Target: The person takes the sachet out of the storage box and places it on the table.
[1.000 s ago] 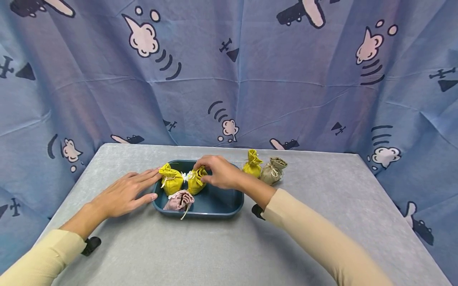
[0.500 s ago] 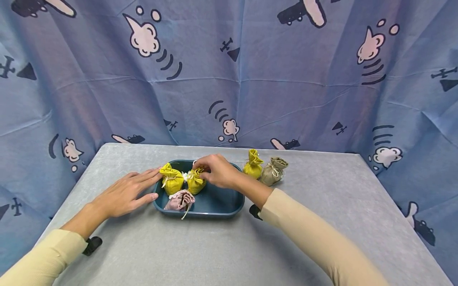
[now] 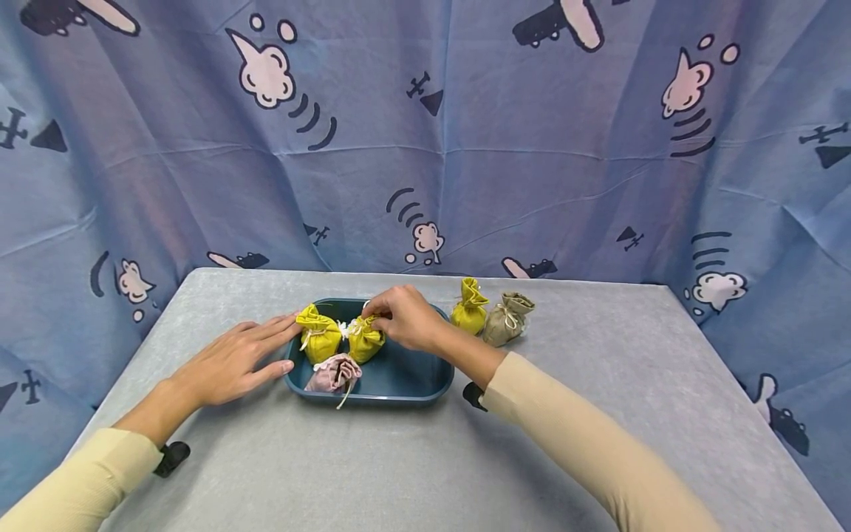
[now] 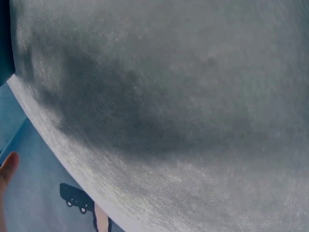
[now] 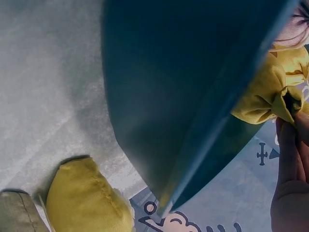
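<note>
Over on the left, the left hand (image 3: 233,362) lies flat on the grey table (image 3: 399,458), fingers straight and released, its tips right at the left rim of the teal tray (image 3: 412,388); it grasps nothing. Into the tray now: three pouches sit in it, all crowded to its left half; a yellow pouch (image 3: 318,334) at the far left corner, a second yellow pouch (image 3: 364,340) touching it at centre, and a pink pouch (image 3: 335,372) slumped against the near wall, its cord hanging over the rim. The right hand (image 3: 407,319) reaches in from the right, wrist above the tray's far side, fingers curled and pinching the gathered neck of that second yellow pouch (image 5: 270,94); the right wrist view shows the fingertips (image 5: 295,126) on the puckered cloth. Right of the tray, on the table, two more stand side by side, touching: a yellow pouch outside (image 3: 470,304) and a beige pouch (image 3: 507,318). The count: three yellow, one pink, one beige; one tray.
</note>
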